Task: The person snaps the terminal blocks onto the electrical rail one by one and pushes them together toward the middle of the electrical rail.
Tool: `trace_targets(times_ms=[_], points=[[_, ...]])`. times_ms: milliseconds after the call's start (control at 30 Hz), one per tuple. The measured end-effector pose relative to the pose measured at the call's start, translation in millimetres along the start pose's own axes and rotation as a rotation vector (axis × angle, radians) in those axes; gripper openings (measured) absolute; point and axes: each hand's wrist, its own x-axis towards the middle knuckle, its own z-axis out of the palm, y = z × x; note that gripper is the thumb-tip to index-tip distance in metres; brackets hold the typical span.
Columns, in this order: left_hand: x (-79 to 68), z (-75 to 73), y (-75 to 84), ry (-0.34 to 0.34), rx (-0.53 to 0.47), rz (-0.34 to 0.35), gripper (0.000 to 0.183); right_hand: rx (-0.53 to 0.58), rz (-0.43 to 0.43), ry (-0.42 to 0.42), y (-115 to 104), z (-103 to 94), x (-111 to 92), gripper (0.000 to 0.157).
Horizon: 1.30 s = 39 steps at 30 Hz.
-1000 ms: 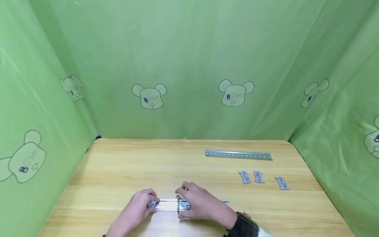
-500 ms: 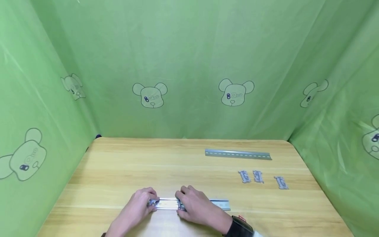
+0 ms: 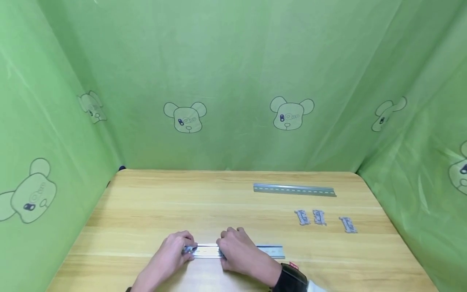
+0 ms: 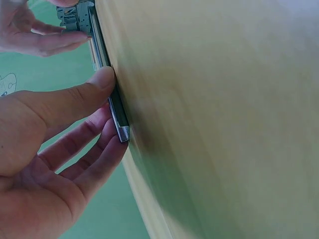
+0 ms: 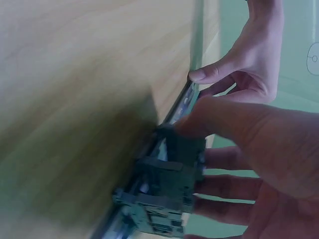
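A slotted metal DIN rail [image 3: 206, 251] lies across the front of the table. My left hand [image 3: 171, 253] pinches its left end; in the left wrist view, the thumb [image 4: 103, 79] presses the near edge and the other fingers sit along the far side. Over the rail's middle, my right hand [image 3: 238, 251] grips a grey terminal block [image 5: 167, 181], largely covered by the hand in the head view. The right wrist view is blurred, but the block stands on the rail between thumb and fingers. Whether it is clipped on, I cannot tell.
A second DIN rail [image 3: 294, 190] lies at the back right of the wooden table [image 3: 153, 202]. Nearer, at the right, are three flat grey terminal blocks [image 3: 302, 217], [image 3: 319, 217], [image 3: 348, 224]. Green cloth [image 3: 233, 81] walls in the back and sides.
My right hand's fingers have drawn in closer over the terminal block, which showed as a thin upright edge earlier. More of the rail's right end shows. The left hand has stayed put.
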Motion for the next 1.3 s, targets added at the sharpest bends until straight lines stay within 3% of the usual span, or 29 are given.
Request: trace_targets(times_ms=[167, 533, 1100, 1300], points=[[-0.2, -1.9, 0.6, -0.006, -0.003, -0.003, 0.022, 0.013, 0.028, -0.037, 0.8, -6.4, -3.9, 0.016], [1.9, -9.5, 5.0, -0.018, -0.011, -0.004, 0.02, 0.035, 0.025, -0.003, 9.5, -9.5, -16.6, 0.018], [7.9, -7.2, 2.8, -0.053, -0.027, 0.016, 0.018, 0.098, 0.061, -0.033, 11.7, -5.7, -19.3, 0.01], [10.0, -5.6, 0.9, -0.04, -0.042, 0.028, 0.019, 0.132, 0.043, -0.002, 16.1, -7.2, -18.5, 0.01]])
